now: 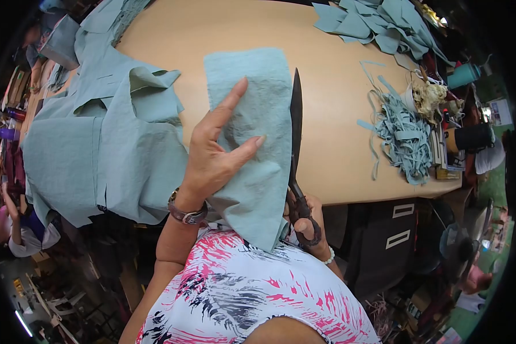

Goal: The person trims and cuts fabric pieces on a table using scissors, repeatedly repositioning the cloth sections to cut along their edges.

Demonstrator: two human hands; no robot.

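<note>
A long blue-green fabric piece lies on the table before me, its near end hanging over the edge against my shirt. My left hand rests on this piece with thumb and forefinger spread apart; its other fingers are curled out of sight. Dark metal scissors lie along the fabric's right edge, blades pointing away from me and looking closed together. Around their handles, at the table's near edge, my right hand is wrapped.
Larger sewn blue-green fabric covers the table's left side. Cut pieces are heaped at the far right, above a tangle of thin fabric strips. A teal cup stands by the right edge. Other people are at both sides.
</note>
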